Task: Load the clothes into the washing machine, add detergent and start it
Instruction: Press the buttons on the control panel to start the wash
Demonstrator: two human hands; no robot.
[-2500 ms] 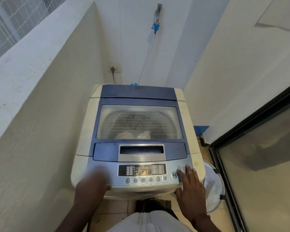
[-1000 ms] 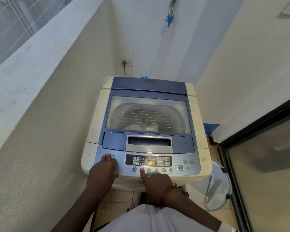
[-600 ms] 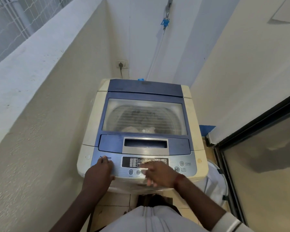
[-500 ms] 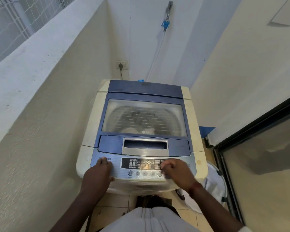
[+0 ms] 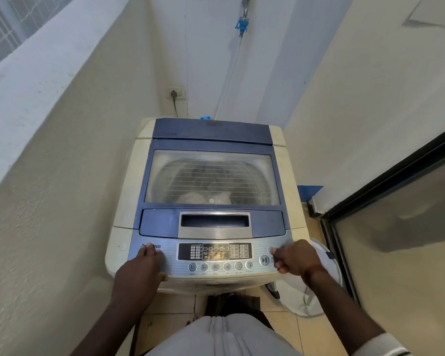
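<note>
A cream and blue top-loading washing machine [image 5: 129, 191] stands in front of me with its glass lid [image 5: 211, 176] down. Pale and grey clothes [image 5: 206, 196] show dimly through the glass inside the drum. The silver control panel [image 5: 213, 255] runs along the front edge. My left hand [image 5: 141, 268] lies flat on the panel's left end, holding nothing. My right hand [image 5: 293, 258] is at the panel's right end, fingers curled, its index fingertip on a round button just above the start/pause button [image 5: 264, 260]. No detergent container is in view.
A low wall [image 5: 49, 124] hems the machine in on the left. A white laundry basket [image 5: 316, 286] stands on the tiled floor at the right, next to a dark-framed glass door [image 5: 396, 227]. Behind the machine are a wall socket [image 5: 176, 93] and a tap with a hose [image 5: 242, 24].
My right hand has slid from the row of middle buttons to the right end of the panel. My left hand has stayed on the left end.
</note>
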